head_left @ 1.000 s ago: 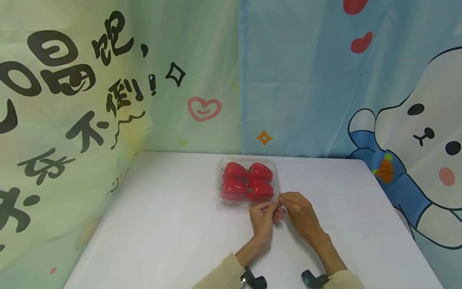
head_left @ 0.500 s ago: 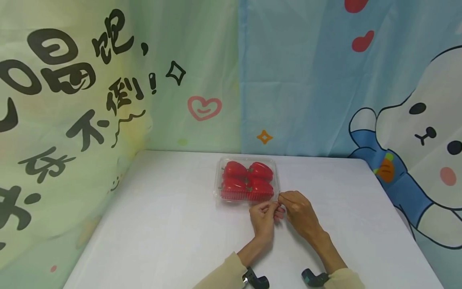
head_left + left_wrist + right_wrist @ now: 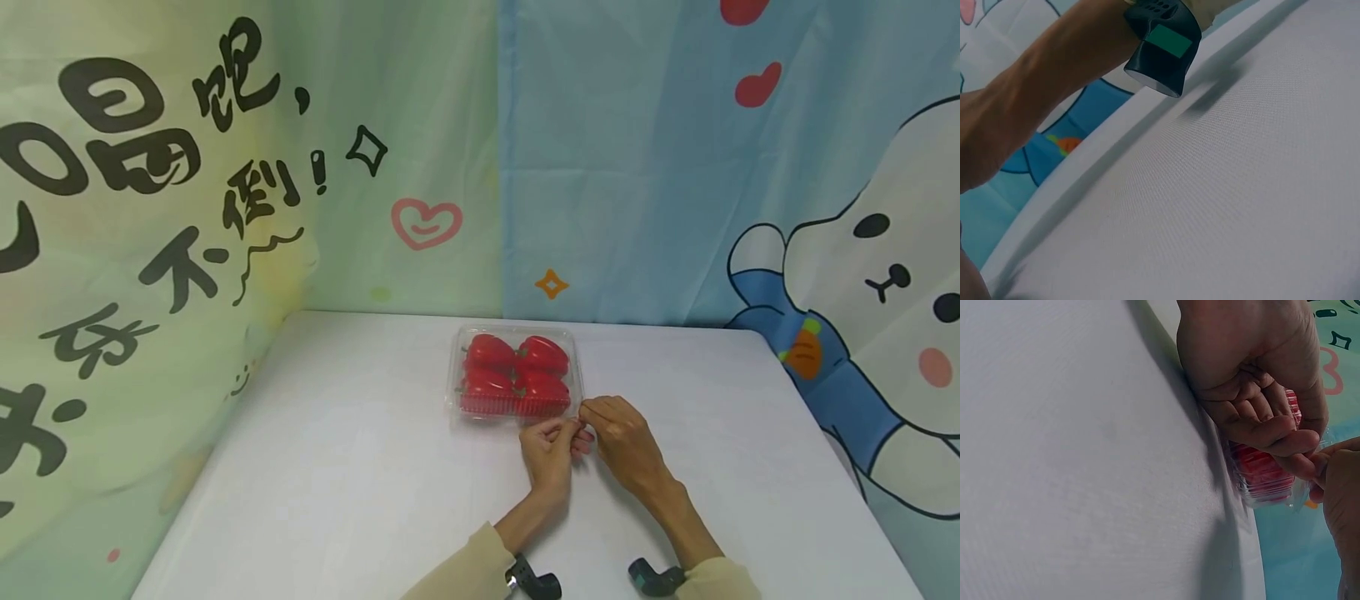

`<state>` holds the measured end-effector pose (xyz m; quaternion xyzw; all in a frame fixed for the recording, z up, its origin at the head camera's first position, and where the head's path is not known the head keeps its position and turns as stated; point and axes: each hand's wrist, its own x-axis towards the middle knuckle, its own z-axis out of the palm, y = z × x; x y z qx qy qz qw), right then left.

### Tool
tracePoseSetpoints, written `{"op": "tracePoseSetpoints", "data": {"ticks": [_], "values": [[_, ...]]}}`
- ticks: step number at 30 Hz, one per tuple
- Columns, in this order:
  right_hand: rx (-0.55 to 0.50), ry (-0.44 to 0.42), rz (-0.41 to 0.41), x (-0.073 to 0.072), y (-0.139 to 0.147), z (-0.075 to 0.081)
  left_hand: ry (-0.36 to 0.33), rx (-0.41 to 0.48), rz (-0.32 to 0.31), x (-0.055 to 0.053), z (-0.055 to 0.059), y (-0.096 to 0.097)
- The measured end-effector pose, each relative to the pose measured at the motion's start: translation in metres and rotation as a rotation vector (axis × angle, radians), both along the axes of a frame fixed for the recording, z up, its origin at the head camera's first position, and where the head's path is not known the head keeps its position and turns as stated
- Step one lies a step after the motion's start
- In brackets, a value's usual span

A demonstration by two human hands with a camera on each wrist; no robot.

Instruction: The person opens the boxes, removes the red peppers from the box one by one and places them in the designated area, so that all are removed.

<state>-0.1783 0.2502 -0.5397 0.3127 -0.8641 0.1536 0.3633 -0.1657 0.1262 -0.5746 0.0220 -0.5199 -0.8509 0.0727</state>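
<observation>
A clear plastic clamshell box [image 3: 454,392] holding several red bell peppers [image 3: 540,357] sits near the back of the white table. At its near right corner, both hands meet fingertip to fingertip. My left hand [image 3: 547,458] pinches at the corner from below, its other fingers curled with the palm turned right. From the right, my right hand [image 3: 621,442] pinches the same corner with thumb and forefinger. The right wrist view shows the left hand [image 3: 1254,375] in front of the box [image 3: 1263,478], with the right hand [image 3: 1344,494] at the edge; the fingers hide the pinched spot.
The white table [image 3: 337,467] ends at a printed fabric backdrop [image 3: 585,167] with lettering and a cartoon bear. Dark wrist devices sit at both cuffs, the left one [image 3: 536,581] and the right one [image 3: 655,578].
Both hands stay at the box corner with hardly any movement. The whole head view has shifted very slightly.
</observation>
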Motion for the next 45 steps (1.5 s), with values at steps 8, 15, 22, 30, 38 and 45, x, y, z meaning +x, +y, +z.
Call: {"op": "tracePoseSetpoints", "data": {"ticks": [8,15,22,30,38,45], "values": [[-0.009,-0.002,-0.004,0.0006,-0.0013,0.0008,0.008,-0.014,-0.002,-0.0002,-0.0002,-0.0007],[-0.014,0.011,0.009,-0.0004,-0.0020,0.0032,0.025,-0.017,0.014,-0.0017,0.0005,0.0006],[-0.001,0.017,0.004,-0.0017,-0.0022,0.0018,0.016,-0.018,0.024,-0.0037,0.0014,0.0008],[0.006,0.032,0.024,-0.0025,-0.0024,-0.0003,-0.006,-0.013,0.032,-0.0042,0.0011,0.0015],[-0.005,0.007,0.011,-0.0018,-0.0030,-0.0012,-0.042,-0.006,0.058,-0.0042,0.0035,0.0035],[0.008,0.033,0.010,-0.0034,-0.0048,0.0010,-0.054,0.010,0.070,-0.0046,0.0064,0.0043]]}}
